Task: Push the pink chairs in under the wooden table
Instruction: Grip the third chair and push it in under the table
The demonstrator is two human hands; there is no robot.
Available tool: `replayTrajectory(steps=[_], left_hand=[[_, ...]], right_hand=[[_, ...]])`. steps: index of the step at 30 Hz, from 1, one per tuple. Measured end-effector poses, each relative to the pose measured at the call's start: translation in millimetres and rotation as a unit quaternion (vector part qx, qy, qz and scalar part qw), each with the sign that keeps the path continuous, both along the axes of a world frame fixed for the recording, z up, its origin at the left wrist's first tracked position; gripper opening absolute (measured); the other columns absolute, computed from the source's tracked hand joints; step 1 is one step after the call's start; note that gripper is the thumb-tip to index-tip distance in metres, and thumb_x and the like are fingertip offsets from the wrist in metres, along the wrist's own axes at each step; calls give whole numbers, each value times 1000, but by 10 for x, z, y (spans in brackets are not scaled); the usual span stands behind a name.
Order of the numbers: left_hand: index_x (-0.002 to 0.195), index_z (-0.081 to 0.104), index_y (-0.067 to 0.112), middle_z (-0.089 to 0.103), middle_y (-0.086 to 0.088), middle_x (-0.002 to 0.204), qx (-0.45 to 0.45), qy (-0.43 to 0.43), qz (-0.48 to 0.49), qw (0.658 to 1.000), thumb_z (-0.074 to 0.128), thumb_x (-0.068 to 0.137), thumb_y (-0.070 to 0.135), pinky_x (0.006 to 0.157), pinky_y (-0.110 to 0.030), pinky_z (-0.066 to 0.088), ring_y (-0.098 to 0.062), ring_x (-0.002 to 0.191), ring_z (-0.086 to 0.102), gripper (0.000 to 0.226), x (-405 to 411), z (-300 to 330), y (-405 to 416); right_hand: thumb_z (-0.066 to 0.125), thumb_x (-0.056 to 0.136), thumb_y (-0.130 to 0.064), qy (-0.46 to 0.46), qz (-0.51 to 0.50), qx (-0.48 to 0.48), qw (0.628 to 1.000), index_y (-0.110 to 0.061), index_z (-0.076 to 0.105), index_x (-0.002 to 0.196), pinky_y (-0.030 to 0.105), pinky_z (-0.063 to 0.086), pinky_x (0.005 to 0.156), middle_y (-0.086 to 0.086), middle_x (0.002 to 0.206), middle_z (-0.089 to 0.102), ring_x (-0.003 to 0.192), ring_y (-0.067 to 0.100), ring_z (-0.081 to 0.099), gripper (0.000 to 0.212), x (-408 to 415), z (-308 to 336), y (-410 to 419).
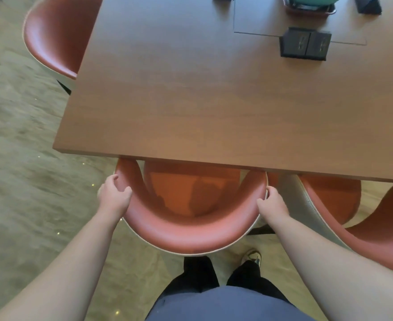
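- At the bottom edge are the person's blue shirt (225, 304) and dark trousers (197, 274), with one shoe (251, 254) on the beige carpet (17, 158).
- Both bare forearms reach forward to the middle pink chair (186, 232), which stands directly in front of the person.
- The left hand (114, 195) is wrapped around the left arm of the chair's curved backrest, thumb on the inner pink side and fingers curled over the pale outer edge.
- The right hand (272, 202) grips the right arm of the same backrest, thumb inside and fingers closed around the outer rim.
- This chair's seat sits partly beneath the near edge of the wooden table (190, 100); the tips of its arms just reach under that edge, while the back curve stays outside.
- Just beside it on the right is a second pink chair (364, 239), its seat also partly under the table.
- A third pink chair (54, 38) stands at the table's left side, farther away, partly tucked in.
- On the tabletop farther off sits a black power socket block (305, 44).
- At the far edge there is a teal object (311, 1), cropped by the frame.
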State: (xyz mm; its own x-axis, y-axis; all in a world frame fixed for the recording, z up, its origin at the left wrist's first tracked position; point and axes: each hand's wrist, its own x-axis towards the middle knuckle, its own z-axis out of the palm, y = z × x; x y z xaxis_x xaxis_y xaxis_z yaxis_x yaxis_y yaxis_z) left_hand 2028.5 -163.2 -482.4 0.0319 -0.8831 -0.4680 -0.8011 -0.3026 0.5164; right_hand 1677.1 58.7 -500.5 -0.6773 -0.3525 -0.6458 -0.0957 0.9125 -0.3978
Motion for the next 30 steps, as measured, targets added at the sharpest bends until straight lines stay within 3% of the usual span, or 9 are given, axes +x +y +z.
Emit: replayTrajectory(steps=[4,8,11,13,15,17,22,30], left_hand=[[156,30,1,41,-24,157,52,6,27,998,73,90,20,116,-46,34,-40,143,41,81,87,-164,-255],[149,38,3,55,-20,145,139,55,70,986,80,85,34,107,-49,45,-38,129,55,83,69,-499,-511],[143,42,-2,58,-24,136,164,53,106,979,86,79,34,102,-54,50,-41,120,61,86,90,-712,-729],[139,46,-4,64,-26,127,208,103,153,961,88,78,29,91,-57,57,-42,107,68,81,100,-840,-865],[129,58,-7,72,-26,109,247,145,175,942,86,80,25,71,-46,62,-35,83,74,65,96,-929,-964],[122,64,-8,73,-22,96,244,130,173,945,85,82,21,63,-37,58,-29,72,72,54,77,-1028,-1014],[135,54,-6,65,-28,122,155,42,132,978,84,83,18,83,-46,55,-40,99,68,64,87,-1091,-1021],[126,56,0,63,-22,109,159,54,95,981,76,90,10,78,-42,51,-35,89,63,42,28,-962,-932]], right_hand=[[56,94,-31,-11,-35,45,998,-15,22,158,43,43,102,13,154,47,133,38,51,74,-16,-122,-121],[65,92,-38,-31,-102,52,993,-9,39,146,41,49,89,18,138,58,112,39,58,67,-101,-318,-278],[73,85,-43,-46,-133,51,989,-5,40,141,49,51,96,18,131,59,112,40,59,75,-193,-460,-349],[78,80,-44,-45,-136,47,989,-4,40,140,51,51,97,20,130,59,112,40,60,82,-280,-567,-381],[83,75,-45,-49,-153,38,986,-4,41,140,53,52,98,19,129,59,113,41,61,88,-363,-661,-425],[87,72,-42,-62,-183,25,981,-4,45,138,53,54,96,17,123,61,110,41,64,87,-419,-741,-474],[82,74,-24,-37,-204,-5,978,-12,58,114,44,58,81,10,95,67,81,32,67,48,-419,-833,-498],[74,78,-24,-18,-153,8,988,-18,58,107,48,56,91,9,101,67,95,36,66,34,-495,-797,-339]])
